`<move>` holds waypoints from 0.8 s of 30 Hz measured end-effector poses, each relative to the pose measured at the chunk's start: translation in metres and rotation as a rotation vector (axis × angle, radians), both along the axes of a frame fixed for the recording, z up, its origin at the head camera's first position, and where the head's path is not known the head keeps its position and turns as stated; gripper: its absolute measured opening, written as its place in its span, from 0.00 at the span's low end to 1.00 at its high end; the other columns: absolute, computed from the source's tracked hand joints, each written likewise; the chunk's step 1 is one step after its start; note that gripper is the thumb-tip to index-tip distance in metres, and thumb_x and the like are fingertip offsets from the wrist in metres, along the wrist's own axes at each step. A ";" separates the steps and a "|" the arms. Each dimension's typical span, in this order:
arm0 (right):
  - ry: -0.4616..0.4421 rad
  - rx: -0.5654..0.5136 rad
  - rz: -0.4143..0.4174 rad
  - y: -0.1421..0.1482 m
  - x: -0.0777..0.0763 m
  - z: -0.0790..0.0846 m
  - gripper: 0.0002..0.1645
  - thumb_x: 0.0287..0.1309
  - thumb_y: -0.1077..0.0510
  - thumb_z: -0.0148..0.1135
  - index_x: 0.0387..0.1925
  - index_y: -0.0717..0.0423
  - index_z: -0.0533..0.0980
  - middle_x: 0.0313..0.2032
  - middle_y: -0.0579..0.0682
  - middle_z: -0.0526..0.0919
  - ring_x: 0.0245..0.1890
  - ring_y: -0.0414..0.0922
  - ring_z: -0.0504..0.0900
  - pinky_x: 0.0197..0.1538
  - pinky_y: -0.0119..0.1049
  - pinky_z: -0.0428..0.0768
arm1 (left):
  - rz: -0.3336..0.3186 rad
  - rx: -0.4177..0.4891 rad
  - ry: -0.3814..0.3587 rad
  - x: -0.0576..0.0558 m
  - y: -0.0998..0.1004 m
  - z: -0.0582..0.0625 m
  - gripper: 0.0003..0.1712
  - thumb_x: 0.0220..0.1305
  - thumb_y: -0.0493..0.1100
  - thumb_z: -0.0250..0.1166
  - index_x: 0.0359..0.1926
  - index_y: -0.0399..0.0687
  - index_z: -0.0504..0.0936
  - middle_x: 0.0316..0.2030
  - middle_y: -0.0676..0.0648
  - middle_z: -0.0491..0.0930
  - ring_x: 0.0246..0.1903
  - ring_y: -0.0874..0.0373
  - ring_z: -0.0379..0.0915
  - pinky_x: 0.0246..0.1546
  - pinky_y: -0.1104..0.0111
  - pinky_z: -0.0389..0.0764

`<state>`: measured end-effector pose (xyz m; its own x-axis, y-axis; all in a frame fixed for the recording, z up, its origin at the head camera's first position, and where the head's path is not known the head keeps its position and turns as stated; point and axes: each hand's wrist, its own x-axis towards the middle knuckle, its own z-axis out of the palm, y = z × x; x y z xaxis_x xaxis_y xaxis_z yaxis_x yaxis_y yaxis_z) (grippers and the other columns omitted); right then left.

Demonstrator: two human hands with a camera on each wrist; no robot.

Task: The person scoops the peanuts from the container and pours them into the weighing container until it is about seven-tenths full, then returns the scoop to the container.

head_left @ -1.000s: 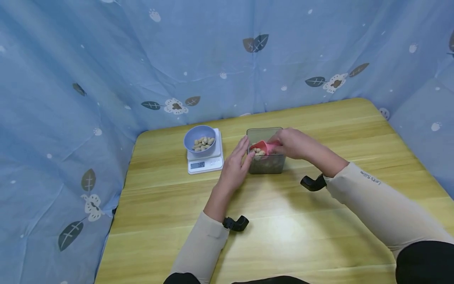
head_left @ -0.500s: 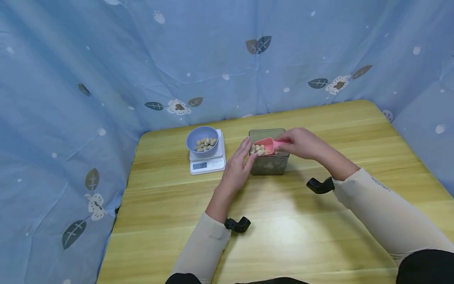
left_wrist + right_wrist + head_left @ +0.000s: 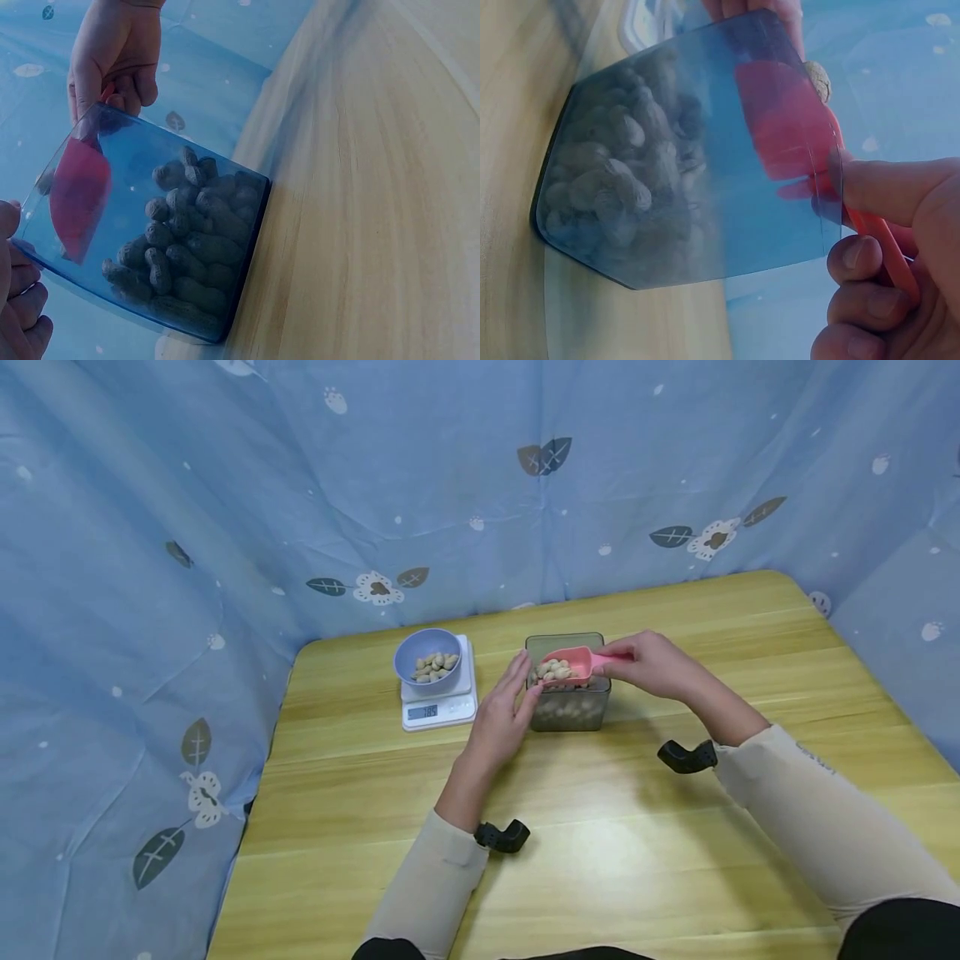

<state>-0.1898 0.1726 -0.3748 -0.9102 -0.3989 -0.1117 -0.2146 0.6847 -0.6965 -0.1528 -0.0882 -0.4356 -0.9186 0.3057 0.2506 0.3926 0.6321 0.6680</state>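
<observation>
In the head view my right hand pinches the handle of a pink scoop. Peanuts in shells fill the scoop's bowl, level with the top of a clear grey plastic container. Through the container's wall, more peanuts show heaped in the lower part in the left wrist view. My left hand rests against the container's left side, its fingers fairly straight and the thumb at the front rim. In the right wrist view, thumb and curled fingers hold the scoop's handle beside the rim.
Left of the container stands a white kitchen scale with a lit display. On it sits a blue-purple bowl holding several peanuts. The wooden table ends at a blue patterned curtain behind and on both sides.
The scoop has come up from inside the container, moving slightly right, and its load of peanuts now shows better. My left hand stays at the container's side.
</observation>
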 end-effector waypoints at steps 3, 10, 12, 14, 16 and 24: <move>-0.007 -0.011 -0.008 0.000 0.001 -0.002 0.30 0.66 0.43 0.60 0.59 0.59 0.78 0.53 0.59 0.83 0.45 0.49 0.80 0.46 0.44 0.80 | -0.003 -0.008 -0.011 0.002 -0.002 0.001 0.34 0.77 0.61 0.43 0.76 0.52 0.57 0.77 0.61 0.48 0.75 0.63 0.46 0.74 0.61 0.57; -0.010 -0.020 -0.020 0.000 0.003 -0.003 0.29 0.65 0.42 0.61 0.58 0.59 0.79 0.51 0.58 0.84 0.42 0.48 0.79 0.42 0.41 0.79 | 0.037 0.016 0.013 0.002 -0.019 0.008 0.35 0.76 0.63 0.44 0.77 0.55 0.55 0.77 0.58 0.49 0.75 0.60 0.47 0.74 0.57 0.57; -0.009 -0.025 -0.019 0.000 0.003 -0.004 0.29 0.65 0.42 0.61 0.57 0.58 0.79 0.51 0.58 0.85 0.42 0.48 0.80 0.42 0.41 0.80 | 0.073 0.022 0.023 -0.001 -0.030 0.008 0.36 0.75 0.63 0.44 0.77 0.56 0.54 0.77 0.57 0.49 0.75 0.58 0.47 0.75 0.57 0.56; -0.015 -0.030 -0.016 0.000 0.003 -0.004 0.29 0.65 0.42 0.61 0.57 0.58 0.79 0.50 0.58 0.85 0.41 0.48 0.80 0.42 0.41 0.80 | 0.124 0.012 0.026 -0.004 -0.043 0.007 0.36 0.75 0.63 0.44 0.77 0.57 0.53 0.77 0.56 0.49 0.76 0.56 0.47 0.75 0.56 0.55; -0.020 -0.028 -0.013 -0.001 0.003 -0.004 0.29 0.65 0.42 0.60 0.57 0.58 0.79 0.51 0.57 0.85 0.41 0.48 0.80 0.42 0.40 0.80 | 0.176 0.000 0.019 -0.008 -0.059 0.006 0.36 0.75 0.62 0.44 0.77 0.55 0.53 0.77 0.53 0.49 0.76 0.52 0.46 0.75 0.53 0.54; -0.007 -0.029 -0.002 -0.001 0.003 -0.001 0.27 0.66 0.44 0.60 0.57 0.58 0.79 0.50 0.57 0.85 0.40 0.49 0.80 0.41 0.40 0.79 | 0.388 0.013 -0.030 -0.019 -0.114 0.003 0.36 0.75 0.56 0.49 0.77 0.49 0.53 0.78 0.52 0.45 0.77 0.50 0.42 0.75 0.50 0.51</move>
